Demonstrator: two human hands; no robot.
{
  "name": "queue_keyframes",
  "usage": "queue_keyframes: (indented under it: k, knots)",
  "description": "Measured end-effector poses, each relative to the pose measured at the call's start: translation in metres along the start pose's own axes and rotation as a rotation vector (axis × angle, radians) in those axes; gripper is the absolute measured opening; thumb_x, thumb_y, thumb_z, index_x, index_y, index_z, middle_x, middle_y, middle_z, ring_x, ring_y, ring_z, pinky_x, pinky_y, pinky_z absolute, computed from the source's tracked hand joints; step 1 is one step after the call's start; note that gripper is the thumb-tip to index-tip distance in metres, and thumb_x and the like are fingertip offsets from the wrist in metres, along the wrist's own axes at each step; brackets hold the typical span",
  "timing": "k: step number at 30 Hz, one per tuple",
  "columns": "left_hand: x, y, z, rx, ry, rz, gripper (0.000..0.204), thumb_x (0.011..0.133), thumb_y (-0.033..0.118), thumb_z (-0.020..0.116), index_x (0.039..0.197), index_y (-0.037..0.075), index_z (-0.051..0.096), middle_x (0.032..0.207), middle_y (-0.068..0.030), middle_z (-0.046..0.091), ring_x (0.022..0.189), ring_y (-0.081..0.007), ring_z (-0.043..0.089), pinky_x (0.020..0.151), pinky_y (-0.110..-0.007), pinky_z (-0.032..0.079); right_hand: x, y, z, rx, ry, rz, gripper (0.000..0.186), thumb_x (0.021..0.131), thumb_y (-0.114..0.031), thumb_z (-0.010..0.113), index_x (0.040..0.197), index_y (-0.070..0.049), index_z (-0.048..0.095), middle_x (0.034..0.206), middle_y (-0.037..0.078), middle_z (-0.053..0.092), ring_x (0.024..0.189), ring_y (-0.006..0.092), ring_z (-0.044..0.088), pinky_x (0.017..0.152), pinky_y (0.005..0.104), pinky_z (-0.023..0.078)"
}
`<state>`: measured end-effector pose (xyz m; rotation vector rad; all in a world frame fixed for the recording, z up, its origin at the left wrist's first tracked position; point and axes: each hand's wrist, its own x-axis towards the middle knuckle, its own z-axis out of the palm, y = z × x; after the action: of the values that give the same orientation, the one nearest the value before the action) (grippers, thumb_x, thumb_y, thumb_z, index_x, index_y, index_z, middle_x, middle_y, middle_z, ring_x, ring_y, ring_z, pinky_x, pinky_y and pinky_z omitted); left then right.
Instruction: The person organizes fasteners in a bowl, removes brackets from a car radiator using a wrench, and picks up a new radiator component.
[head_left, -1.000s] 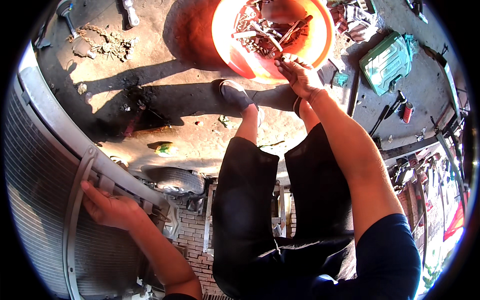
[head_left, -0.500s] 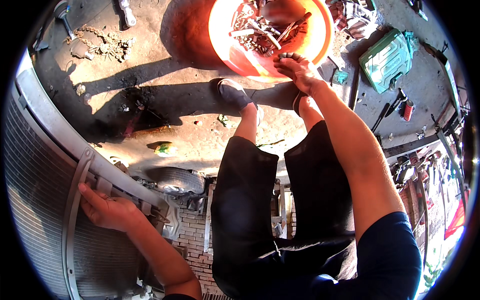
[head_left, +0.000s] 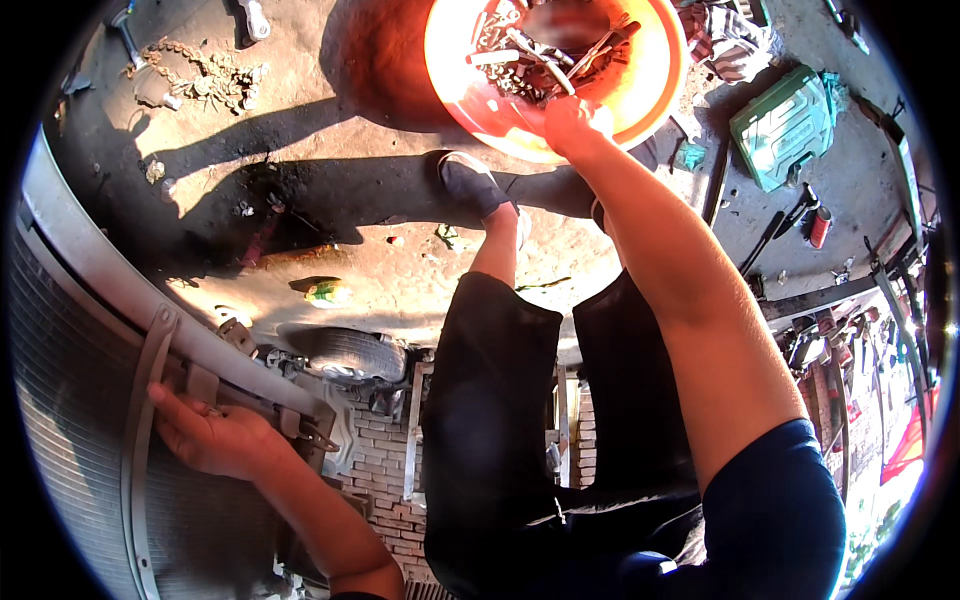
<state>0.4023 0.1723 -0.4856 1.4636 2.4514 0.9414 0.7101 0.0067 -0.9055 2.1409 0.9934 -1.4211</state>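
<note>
My left hand (head_left: 215, 438) is beside a metal strap (head_left: 148, 440) on the front of a large finned radiator (head_left: 70, 400). Its fingers are stretched out, the tips at the strap; a small shiny spot shows at the fingers, too small to name. My right hand (head_left: 577, 125) reaches over the near rim of an orange basin (head_left: 655, 90). Its fingers are closed and bent down, and whatever they hold is hidden. Just beyond the fingertips lies a pale rod (head_left: 557, 76), among many bolts and loose metal parts (head_left: 500, 85) in the basin.
A green tool case (head_left: 785, 125) lies on the right, with a red can (head_left: 820, 228) near it. Striped cloth (head_left: 735, 45) sits beside the basin. A rusty chain (head_left: 225, 80) lies far left. Below the radiator's end is a wheel (head_left: 350, 355) on the ground.
My right hand has moved forward into the basin, and its fingers have closed. The left hand has shifted slightly downward along the strap. The view has moved a little.
</note>
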Motion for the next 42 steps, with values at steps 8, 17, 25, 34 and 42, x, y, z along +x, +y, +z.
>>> queue_keyframes:
  k: [8,17,25,34,42]
  knots:
    - [-0.002,0.004,-0.006,0.224,-0.021,0.086,0.04,0.104,0.038,0.063,0.099,-0.002,0.066,0.08,-0.0011,0.05,0.073,-0.0102,0.045,0.071,-0.025,0.039,0.021,-0.029,-0.004,0.241,0.347,-0.23,0.044,0.099,-0.036,0.056,0.136,-0.012,0.054,0.126,0.018,0.068,0.109,0.0384,0.067,0.089,0.048,0.056]
    - [-0.002,0.004,0.003,0.126,0.07,0.004,0.043,0.104,0.039,0.063,0.106,-0.004,0.064,0.086,-0.004,0.055,0.078,-0.0111,0.05,0.072,-0.025,0.041,0.073,-0.047,0.009,0.322,0.173,-0.313,0.045,0.093,-0.037,0.062,0.127,-0.007,0.056,0.118,0.02,0.067,0.105,0.0358,0.067,0.084,0.0409,0.056]
    - [-0.004,0.009,0.007,0.068,0.039,0.0,0.035,0.099,0.034,0.072,0.103,0.0,0.066,0.078,0.0039,0.046,0.069,-0.0057,0.038,0.067,-0.022,0.034,0.011,0.002,-0.036,-0.009,0.06,-0.338,0.052,0.083,-0.026,0.071,0.128,-0.005,0.057,0.12,0.023,0.066,0.108,0.0443,0.064,0.096,0.0435,0.053]
    - [0.001,-0.002,-0.002,-0.071,0.018,-0.073,0.03,0.099,0.03,0.073,0.103,0.001,0.066,0.075,0.0041,0.045,0.068,-0.0058,0.035,0.07,-0.023,0.033,0.048,-0.054,-0.053,0.254,0.568,-0.357,0.041,0.089,-0.034,0.068,0.123,-0.011,0.065,0.119,0.016,0.068,0.108,0.0377,0.067,0.093,0.0477,0.054]
    - [-0.006,0.0,-0.014,0.039,0.057,-0.059,0.032,0.101,0.033,0.069,0.088,0.006,0.056,0.072,0.0035,0.039,0.067,-0.0063,0.04,0.062,-0.025,0.033,0.078,-0.09,-0.04,0.229,0.522,-0.294,0.047,0.087,-0.031,0.07,0.13,-0.013,0.06,0.115,0.016,0.067,0.108,0.0331,0.066,0.092,0.0455,0.054]
